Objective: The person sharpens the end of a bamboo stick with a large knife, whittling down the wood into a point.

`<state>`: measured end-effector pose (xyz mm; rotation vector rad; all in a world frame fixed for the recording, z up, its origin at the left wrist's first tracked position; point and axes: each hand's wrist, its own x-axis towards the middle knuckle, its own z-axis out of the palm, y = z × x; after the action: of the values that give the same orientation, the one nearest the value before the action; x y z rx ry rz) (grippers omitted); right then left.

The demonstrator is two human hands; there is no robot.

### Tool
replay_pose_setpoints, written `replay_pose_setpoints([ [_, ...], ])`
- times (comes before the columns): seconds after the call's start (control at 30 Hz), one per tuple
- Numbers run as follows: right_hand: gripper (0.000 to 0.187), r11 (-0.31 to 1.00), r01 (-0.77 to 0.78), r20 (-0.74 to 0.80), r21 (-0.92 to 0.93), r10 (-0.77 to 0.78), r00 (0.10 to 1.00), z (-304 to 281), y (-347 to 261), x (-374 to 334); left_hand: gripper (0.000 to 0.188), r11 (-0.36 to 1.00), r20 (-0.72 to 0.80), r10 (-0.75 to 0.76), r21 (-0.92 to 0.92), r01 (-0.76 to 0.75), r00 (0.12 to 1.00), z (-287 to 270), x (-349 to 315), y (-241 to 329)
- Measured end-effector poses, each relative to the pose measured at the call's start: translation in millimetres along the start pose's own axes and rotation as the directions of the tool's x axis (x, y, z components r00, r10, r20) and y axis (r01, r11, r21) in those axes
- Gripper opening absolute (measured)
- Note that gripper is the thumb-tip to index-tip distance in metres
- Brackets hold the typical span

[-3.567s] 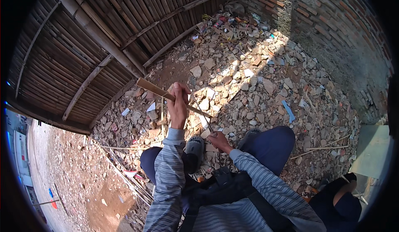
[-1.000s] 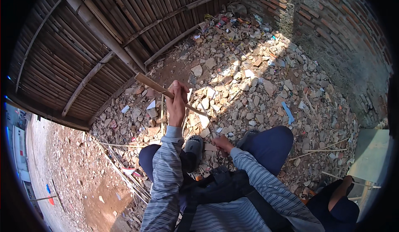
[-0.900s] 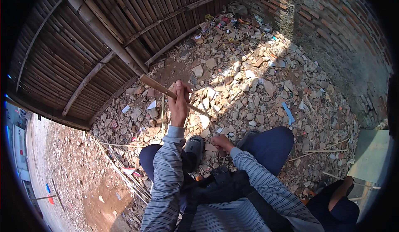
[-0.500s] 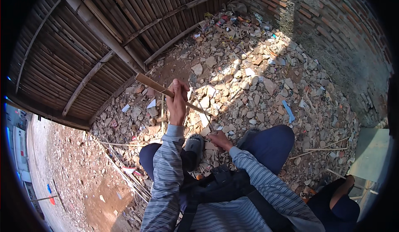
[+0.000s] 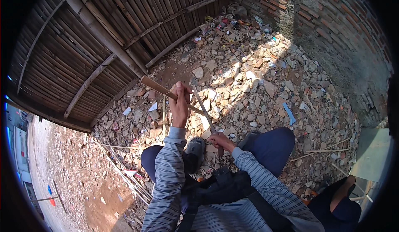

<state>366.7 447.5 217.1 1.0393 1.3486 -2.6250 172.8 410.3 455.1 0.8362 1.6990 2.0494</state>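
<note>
A bamboo strip (image 5: 156, 86) runs slantwise in front of me, its thick end up and to the left. My left hand (image 5: 179, 107) is closed around its middle. My right hand (image 5: 221, 141), lower and to the right, grips a long knife (image 5: 203, 107) by its handle. The blade points up and slightly left, crossing or passing close by the strip's thin lower end; whether they touch I cannot tell. Below my hands are my shoes (image 5: 194, 149) and bent knees (image 5: 270, 151).
Broken stones and brick rubble (image 5: 249, 99) cover the ground. A bamboo-slat wall (image 5: 104, 45) rises at the left, a brick wall (image 5: 341, 32) at the right. Thin bamboo sticks (image 5: 129, 178) lie at lower left. Another person's leg (image 5: 347, 207) shows at lower right.
The knife has turned, so its blade now shows broad where it looked thin before. My left hand and the bamboo strip have shifted slightly right and down.
</note>
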Motion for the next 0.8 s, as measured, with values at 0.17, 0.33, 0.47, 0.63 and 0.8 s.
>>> replay_pose_setpoints([
  [0.17, 0.03, 0.858, -0.017, -0.304, -0.513, -0.164, 0.938, -23, 27, 6, 0.051, 1.0, -0.022, 0.012, -0.013, -0.012, 1.0, 1, 2, 0],
  [0.33, 0.027, 0.984, -0.165, -0.131, -0.059, 0.157, 0.979, -33, 27, 21, 0.054, 1.0, 0.026, -0.008, -0.003, 0.008, 1.0, 7, -2, 0],
  [0.47, 0.034, 0.845, -0.342, 0.254, 0.41, 0.254, 0.933, -20, 12, 20, 0.054, 1.0, 0.014, -0.014, 0.005, 0.014, 1.0, 5, -2, 1],
  [0.63, 0.028, 0.982, 0.056, -0.117, -0.18, -0.077, 0.99, -5, 13, 7, 0.054, 1.0, 0.013, 0.01, 0.016, -0.01, 1.0, 1, -1, 1],
  [0.8, 0.023, 0.931, -0.105, -0.184, -0.349, 0.042, 0.982, -34, 36, 11, 0.054, 0.999, 0.005, -0.019, -0.029, 0.019, 1.0, 3, 1, 3],
])
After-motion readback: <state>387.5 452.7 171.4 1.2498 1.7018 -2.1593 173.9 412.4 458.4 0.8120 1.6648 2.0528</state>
